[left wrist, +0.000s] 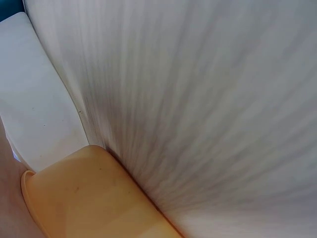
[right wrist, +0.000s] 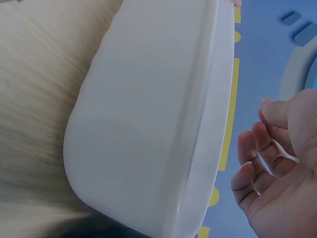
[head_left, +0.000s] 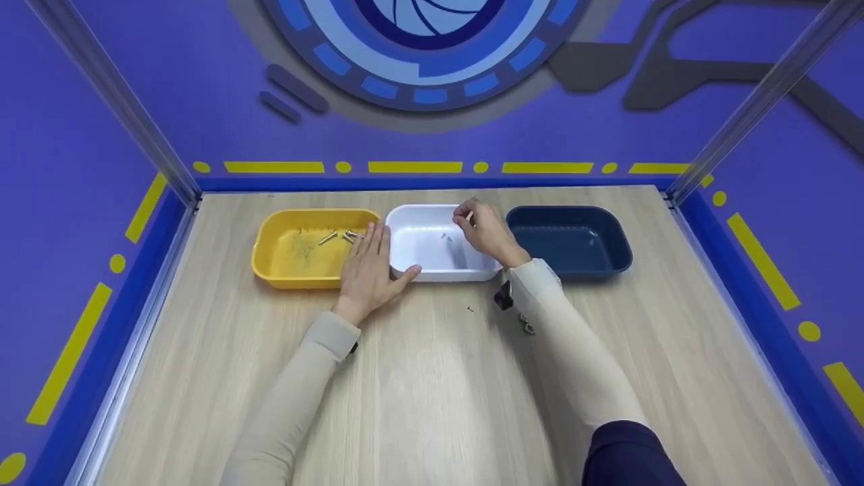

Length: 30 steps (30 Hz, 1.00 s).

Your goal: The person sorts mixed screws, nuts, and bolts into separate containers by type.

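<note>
My left hand (head_left: 366, 270) lies with straight fingers across the adjoining rims of a yellow bin (head_left: 270, 270) and a white bin (head_left: 398, 263), thumb out at the white bin's front edge. Silvery screws (head_left: 328, 237) lie in the yellow bin, some close to the left fingertips. Above the white bin's right half is my right hand (head_left: 487, 231), its thumb and index tips meeting. In the right wrist view its other fingers (right wrist: 246, 144) are bent; I cannot tell whether something tiny is between the tips. Small screws (head_left: 446, 237) rest on the white bin's floor.
To the right stands a dark blue bin (head_left: 574, 270), in line with the others. On the wooden table (head_left: 418, 378), nuts (head_left: 526, 325) lie beside the right forearm, and a tiny screw (head_left: 470, 308) lies in front of the white bin. Blue-purple panels (head_left: 432, 135) enclose the back and sides.
</note>
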### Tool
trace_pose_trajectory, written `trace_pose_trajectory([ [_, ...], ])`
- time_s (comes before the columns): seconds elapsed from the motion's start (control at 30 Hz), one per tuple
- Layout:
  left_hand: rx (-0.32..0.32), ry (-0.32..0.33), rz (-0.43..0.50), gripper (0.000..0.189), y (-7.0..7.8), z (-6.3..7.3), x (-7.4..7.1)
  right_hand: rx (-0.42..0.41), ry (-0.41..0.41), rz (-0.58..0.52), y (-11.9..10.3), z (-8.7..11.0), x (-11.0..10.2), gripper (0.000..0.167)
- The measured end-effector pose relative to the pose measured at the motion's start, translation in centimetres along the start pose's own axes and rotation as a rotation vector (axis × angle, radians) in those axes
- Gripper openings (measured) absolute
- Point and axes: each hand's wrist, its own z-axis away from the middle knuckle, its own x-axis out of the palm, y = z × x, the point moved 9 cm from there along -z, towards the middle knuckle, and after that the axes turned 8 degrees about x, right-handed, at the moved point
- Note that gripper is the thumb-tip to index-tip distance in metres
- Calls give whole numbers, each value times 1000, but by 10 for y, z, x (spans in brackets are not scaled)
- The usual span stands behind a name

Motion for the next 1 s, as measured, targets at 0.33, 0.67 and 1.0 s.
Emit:
trace_pose_trajectory([
  [0.33,-4,-11,-13,113,-2,-1,0,-72,25,-36,-10,11,-7,14],
  [0.67,-12,-25,-20,114,-2,-1,1,-107,23,-32,-10,30,-10,13],
  [1.0,-6,-18,-21,113,0,-1,2,-148,33,-72,-5,58,-11,10],
])
